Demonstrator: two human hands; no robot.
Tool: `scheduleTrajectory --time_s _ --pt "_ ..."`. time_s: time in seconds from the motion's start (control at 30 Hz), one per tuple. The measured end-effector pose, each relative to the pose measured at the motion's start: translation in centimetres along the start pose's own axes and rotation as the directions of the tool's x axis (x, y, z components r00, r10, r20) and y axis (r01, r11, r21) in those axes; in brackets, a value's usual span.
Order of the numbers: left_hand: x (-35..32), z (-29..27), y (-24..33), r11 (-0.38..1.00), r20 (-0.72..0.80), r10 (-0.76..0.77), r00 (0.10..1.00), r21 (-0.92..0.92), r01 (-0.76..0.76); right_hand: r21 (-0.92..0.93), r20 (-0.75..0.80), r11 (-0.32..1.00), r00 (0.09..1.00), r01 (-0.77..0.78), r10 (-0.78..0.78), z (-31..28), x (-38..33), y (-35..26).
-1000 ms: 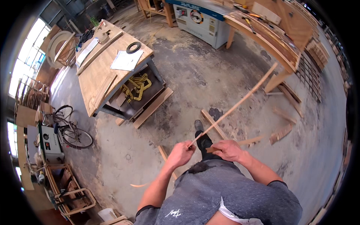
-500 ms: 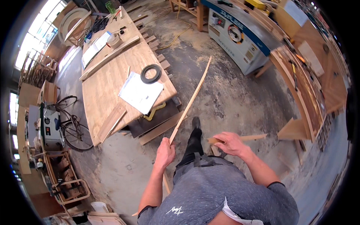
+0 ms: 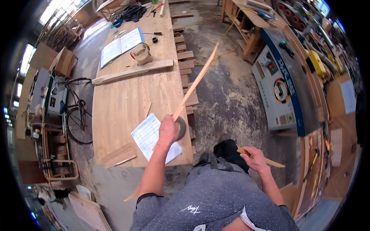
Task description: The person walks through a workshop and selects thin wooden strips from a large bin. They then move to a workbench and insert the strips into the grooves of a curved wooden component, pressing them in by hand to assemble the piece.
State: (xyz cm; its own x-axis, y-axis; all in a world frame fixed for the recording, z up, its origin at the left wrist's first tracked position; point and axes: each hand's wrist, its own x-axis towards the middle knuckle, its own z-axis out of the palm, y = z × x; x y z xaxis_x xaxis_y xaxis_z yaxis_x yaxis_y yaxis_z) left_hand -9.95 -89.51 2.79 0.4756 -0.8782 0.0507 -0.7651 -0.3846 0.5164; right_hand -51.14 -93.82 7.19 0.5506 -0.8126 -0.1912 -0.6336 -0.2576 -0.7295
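My left hand (image 3: 169, 131) is closed around a long, thin wooden strip (image 3: 198, 79). One end rises forward and to the right, and the other passes back below my forearm. Past my knuckles a dark flat ring (image 3: 181, 128) shows in part, above a white printed sheet (image 3: 148, 133) at the near corner of the wooden worktable (image 3: 131, 98). To the right, my right hand (image 3: 254, 158) grips a shorter wooden strip (image 3: 274, 163) beside my raised dark-clothed leg. Both of its ends stick out of the hand.
Small thin boards (image 3: 119, 154) lie at the table's near left corner. Farther up are a long wooden bar (image 3: 135, 72), a round container (image 3: 142, 54) and an open binder (image 3: 121, 47). A grey machine with a blue edge (image 3: 275, 92) stands right; a bicycle (image 3: 79, 115) stands left.
I have moved up to the table, and the view has shifted with me. My left hand with the long strip has come over the table's near edge. The shorter strip stays in my right hand.
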Motion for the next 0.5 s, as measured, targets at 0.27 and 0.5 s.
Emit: scheduleTrajectory --time_s 0.27,0.5 --pt "18.6 2.2 0.3 0.938 -0.207 -0.162 0.965 0.272 0.216 -0.09 0.077 0.989 0.991 0.116 -0.109 -10.7 23.3 7.1" --pt "36.3 -1.5 -1.4 0.842 -0.359 -0.197 0.912 0.415 0.345 -0.072 0.134 0.973 0.969 0.22 -0.209 -19.0 42.8 7.6"
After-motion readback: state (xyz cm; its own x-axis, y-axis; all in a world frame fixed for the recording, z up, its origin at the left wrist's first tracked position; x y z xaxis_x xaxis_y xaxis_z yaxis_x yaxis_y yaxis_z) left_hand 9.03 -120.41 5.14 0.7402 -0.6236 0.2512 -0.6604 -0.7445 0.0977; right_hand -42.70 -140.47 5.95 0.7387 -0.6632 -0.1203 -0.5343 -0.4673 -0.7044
